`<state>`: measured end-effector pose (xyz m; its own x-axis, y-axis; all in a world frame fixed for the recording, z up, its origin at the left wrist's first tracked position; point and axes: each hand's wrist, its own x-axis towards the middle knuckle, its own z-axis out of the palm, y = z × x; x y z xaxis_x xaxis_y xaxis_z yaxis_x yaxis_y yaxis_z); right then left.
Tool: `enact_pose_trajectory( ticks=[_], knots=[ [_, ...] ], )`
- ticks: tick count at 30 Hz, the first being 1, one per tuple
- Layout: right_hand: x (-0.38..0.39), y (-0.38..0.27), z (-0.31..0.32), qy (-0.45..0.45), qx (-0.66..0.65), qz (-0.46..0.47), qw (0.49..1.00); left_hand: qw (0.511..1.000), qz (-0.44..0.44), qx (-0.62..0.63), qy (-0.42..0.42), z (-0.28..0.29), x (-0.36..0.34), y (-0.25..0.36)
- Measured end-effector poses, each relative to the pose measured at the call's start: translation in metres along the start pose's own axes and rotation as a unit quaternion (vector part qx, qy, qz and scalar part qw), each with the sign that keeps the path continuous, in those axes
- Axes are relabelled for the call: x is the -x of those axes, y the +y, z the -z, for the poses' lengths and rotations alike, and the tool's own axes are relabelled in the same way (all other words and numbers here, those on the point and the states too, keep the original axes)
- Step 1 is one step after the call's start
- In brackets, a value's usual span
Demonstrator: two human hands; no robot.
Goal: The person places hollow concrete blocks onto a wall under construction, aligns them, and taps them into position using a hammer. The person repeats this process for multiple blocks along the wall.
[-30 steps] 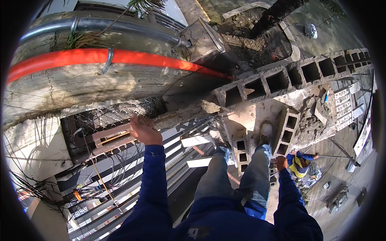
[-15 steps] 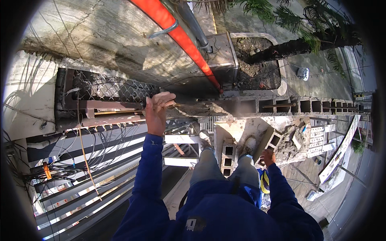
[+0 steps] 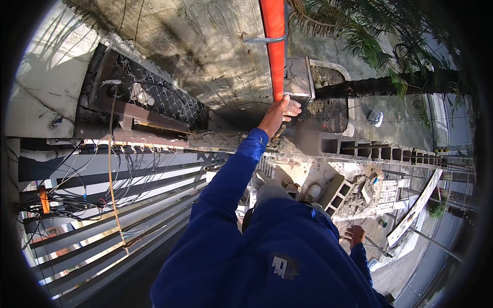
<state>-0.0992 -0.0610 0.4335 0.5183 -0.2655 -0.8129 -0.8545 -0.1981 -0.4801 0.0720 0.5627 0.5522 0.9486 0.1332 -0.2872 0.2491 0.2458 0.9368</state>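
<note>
My left hand point(image 3: 280, 115) reaches forward across the top of the block wall. It is at the lower end of an orange pipe point(image 3: 273, 51) and covers part of it; whether palm and pipe touch, I cannot tell. Its thumb and fingers are apart, with no object seen in them. My right hand point(image 3: 354, 234) hangs low at my right side, fingers loosely spread, holding nothing. Beneath the left hand runs the hollow-block wall point(image 3: 328, 145), rough with mortar near the wrist. A loose concrete block point(image 3: 336, 195) lies by my shoe point(image 3: 313, 193).
Heaped mortar point(image 3: 362, 192) lies on the boards beyond the loose block. Tangled cables point(image 3: 67, 205) and metal slats point(image 3: 154, 210) fill the left side. Chain-link mesh point(image 3: 162, 95) covers an opening there. A tree trunk point(image 3: 380, 85) leans out of a planter point(image 3: 351, 115) at the right.
My left hand has left the wall's edge beside the mesh and moved right to the foot of the orange pipe. My right hand has dropped away from the loose block. My body leans over.
</note>
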Motion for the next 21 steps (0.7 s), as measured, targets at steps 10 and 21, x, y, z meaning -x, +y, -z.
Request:
enact_pose_trajectory(
  ticks=[10,21],
  knots=[
    [0.037,0.084,0.036,0.045,-0.02,-0.077,0.996,0.995,-0.05,-0.009,-0.086,-0.006,0.042,0.009],
    [0.045,0.005,0.009,0.023,0.002,-0.011,1.0,0.997,-0.056,0.043,-0.015,0.009,0.063,0.002]
  ],
)
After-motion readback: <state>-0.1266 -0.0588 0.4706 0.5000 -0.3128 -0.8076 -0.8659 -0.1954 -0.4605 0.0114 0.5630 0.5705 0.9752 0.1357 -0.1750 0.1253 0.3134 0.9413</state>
